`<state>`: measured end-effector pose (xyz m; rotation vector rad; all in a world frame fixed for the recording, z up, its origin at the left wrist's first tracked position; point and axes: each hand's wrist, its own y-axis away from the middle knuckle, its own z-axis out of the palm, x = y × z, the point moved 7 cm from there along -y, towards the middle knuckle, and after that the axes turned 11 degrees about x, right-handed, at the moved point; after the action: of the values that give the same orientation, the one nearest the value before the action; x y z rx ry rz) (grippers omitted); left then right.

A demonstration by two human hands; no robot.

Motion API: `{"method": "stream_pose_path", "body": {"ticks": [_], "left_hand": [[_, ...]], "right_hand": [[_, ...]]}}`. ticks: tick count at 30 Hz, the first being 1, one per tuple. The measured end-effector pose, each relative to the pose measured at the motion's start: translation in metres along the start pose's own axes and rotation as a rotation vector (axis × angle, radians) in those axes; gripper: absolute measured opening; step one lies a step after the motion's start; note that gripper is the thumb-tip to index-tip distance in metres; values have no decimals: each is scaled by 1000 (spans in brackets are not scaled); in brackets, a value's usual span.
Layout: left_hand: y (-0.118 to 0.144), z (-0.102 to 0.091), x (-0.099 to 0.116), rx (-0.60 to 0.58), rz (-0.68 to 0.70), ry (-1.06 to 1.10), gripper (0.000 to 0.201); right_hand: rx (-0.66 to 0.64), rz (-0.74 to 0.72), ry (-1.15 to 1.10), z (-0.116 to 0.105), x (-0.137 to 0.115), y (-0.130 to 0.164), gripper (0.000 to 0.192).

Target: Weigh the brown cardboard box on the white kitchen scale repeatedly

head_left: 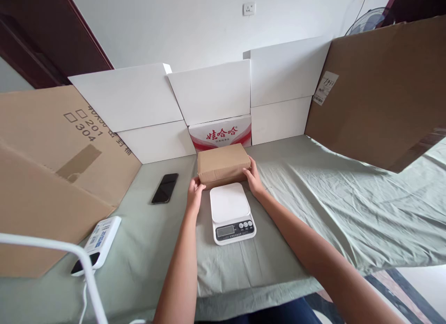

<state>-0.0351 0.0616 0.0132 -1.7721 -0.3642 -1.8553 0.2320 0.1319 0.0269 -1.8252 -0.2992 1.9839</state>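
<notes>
A small closed cardboard box is held between my two hands, just behind a white kitchen scale. My left hand grips its near left corner, thumb toward the front face. On the opposite side, my right hand has its fingers against the right end of the box. The scale's platform carries nothing, and its small display looks blank. Whether the box rests on the cloth or is slightly raised, I cannot tell.
A black phone lies left of my left hand. Farther left are a white device with a cable and a white curved bar. White boxes line the back; large cardboard panels flank both sides. Green cloth covers the table.
</notes>
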Motion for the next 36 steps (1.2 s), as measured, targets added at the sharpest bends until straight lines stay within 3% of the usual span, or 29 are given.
{"method": "stream_pose_path", "body": {"ticks": [6,12,20,36], "left_hand": [[9,6,18,-17,73,190,51],[50,-17,38,33,187,219,61],[120,-45,19,43,148,102,66],[118,-39,16,48,152,-2,63]], "right_hand": [[-4,-117,-40,-5,-27,12,74],[-54,-216,-12,-19,-56,47,75],[-81,-149,32,-46,-74,101,72],[-61,-45,44,-45,-72,98,75]]}}
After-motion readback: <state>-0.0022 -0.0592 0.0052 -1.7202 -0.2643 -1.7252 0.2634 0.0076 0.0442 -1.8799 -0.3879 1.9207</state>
